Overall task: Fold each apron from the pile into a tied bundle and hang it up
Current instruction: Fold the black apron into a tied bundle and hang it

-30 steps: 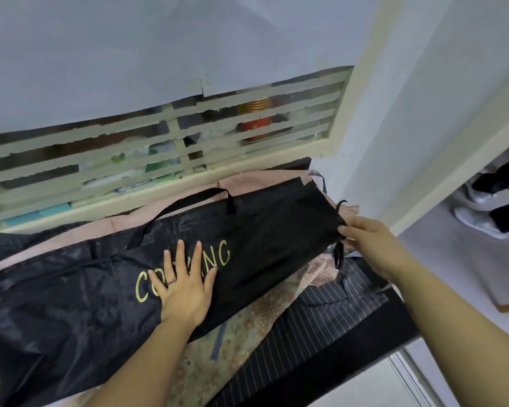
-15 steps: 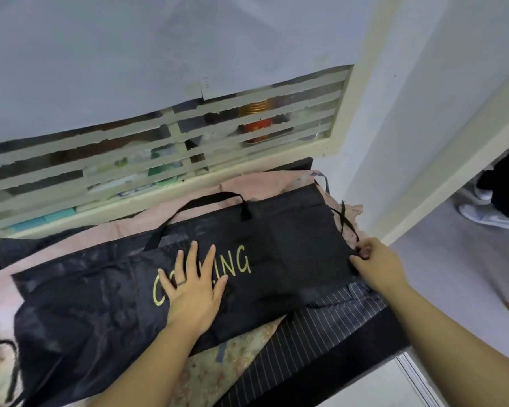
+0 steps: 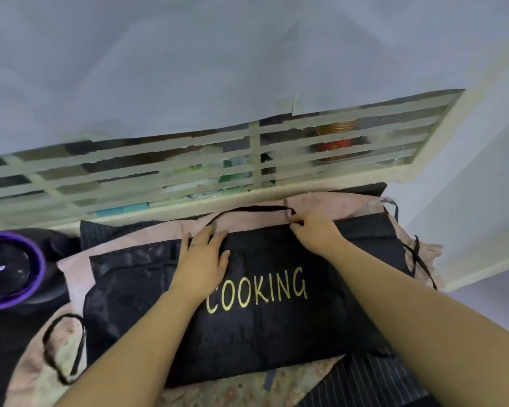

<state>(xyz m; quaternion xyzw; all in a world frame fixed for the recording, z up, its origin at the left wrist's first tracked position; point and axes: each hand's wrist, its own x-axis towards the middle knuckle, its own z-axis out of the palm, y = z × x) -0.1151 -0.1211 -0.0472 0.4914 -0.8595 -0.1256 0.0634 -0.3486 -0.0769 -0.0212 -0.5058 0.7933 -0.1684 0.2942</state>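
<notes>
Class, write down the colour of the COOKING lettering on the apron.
Yellow-gold lettering on the black apron, clearest in the head view.

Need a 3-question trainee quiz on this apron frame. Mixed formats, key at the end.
1. True or false: the yellow word on the black apron reads COOKING.
2. What lies directly under it along the far edge? A) pink fabric B) a white towel C) bare wood
3. Fill in: the ___ hand pinches the end of the neck strap; the other rests open on the apron.

Key
1. True.
2. A.
3. Right: the right hand pinches the strap where it meets the apron, and the left hand rests with its fingers straight.
</notes>
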